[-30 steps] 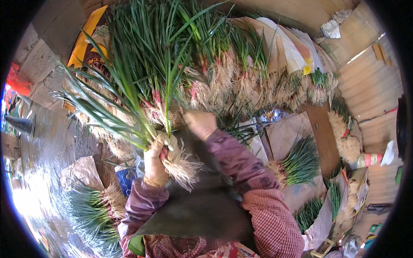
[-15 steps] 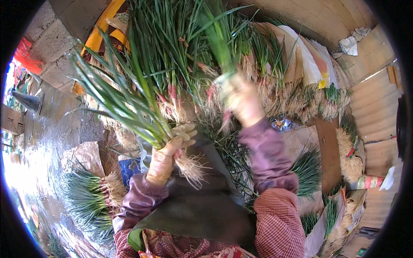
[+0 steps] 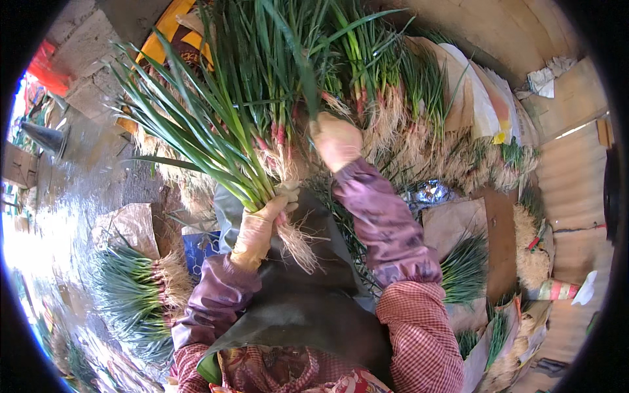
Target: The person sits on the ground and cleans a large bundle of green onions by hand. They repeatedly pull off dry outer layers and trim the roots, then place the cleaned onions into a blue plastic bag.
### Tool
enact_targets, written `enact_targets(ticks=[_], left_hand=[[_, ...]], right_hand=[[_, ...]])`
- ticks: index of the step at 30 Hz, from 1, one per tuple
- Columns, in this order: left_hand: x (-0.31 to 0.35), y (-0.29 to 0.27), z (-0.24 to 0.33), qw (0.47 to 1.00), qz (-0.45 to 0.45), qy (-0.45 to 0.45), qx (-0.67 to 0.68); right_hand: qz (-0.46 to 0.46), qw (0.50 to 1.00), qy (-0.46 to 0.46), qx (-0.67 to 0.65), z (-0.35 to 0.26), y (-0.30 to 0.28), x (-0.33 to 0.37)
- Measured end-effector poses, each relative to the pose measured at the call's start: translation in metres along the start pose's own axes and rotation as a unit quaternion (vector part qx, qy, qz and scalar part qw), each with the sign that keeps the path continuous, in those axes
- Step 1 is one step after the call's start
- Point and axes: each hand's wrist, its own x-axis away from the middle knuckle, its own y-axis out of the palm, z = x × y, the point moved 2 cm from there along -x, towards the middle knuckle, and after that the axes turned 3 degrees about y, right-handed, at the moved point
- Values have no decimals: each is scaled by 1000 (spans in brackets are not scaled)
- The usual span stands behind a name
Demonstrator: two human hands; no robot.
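My left hand [image 3: 262,226], in a pale glove, is closed round a bunch of green onions [image 3: 226,154]. Their leaves fan out to the upper left, and the pale roots [image 3: 298,245] hang below the fist over my dark apron [image 3: 298,288]. Farther off and to the right, my gloved right hand [image 3: 335,141] has its fingers curled in. A blurred green onion leaf [image 3: 304,69] rises from those fingers; the lower part of that stalk is hidden by the hand. Just beyond both hands lies a thick heap of green onions [image 3: 252,72] with reddish stem bases and roots toward me.
More rooted green onions [image 3: 383,118] line the far right, beside brown and white paper [image 3: 475,98]. At the left, a bundle of green onions [image 3: 134,301] lies on the wet floor [image 3: 78,216]. Another bundle [image 3: 465,268] rests on paper at the right, near cardboard [image 3: 503,229].
My right hand has moved left, closer to my left hand, with the leaf still above it. My left hand has shifted slightly right, keeping its bunch.
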Motion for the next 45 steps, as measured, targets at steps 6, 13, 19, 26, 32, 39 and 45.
enact_targets(ticks=[6, 13, 19, 26, 32, 39, 45], left_hand=[[-12, -6, -20, 997, 8, -48, -59], [10, 22, -4, 972, -122, -68, 188], [19, 21, 11, 940, -224, -50, 252], [17, 19, -1, 942, -195, -74, 263], [26, 13, -4, 966, -135, -39, 217], [17, 9, 20, 929, -244, -39, 277], [25, 14, -16, 960, -177, -125, 176]], right_hand=[[-70, 923, 68, -372, 1, -21, 39], [108, 989, 38, -91, 4, 9, 66], [-264, 763, 81, -585, 55, 40, 91], [-127, 845, 32, -518, -22, 2, 68], [60, 933, 59, -350, 30, 72, 74], [-397, 911, -69, 83, 80, 9, 136], [-228, 878, 40, -420, -25, -25, 67]])
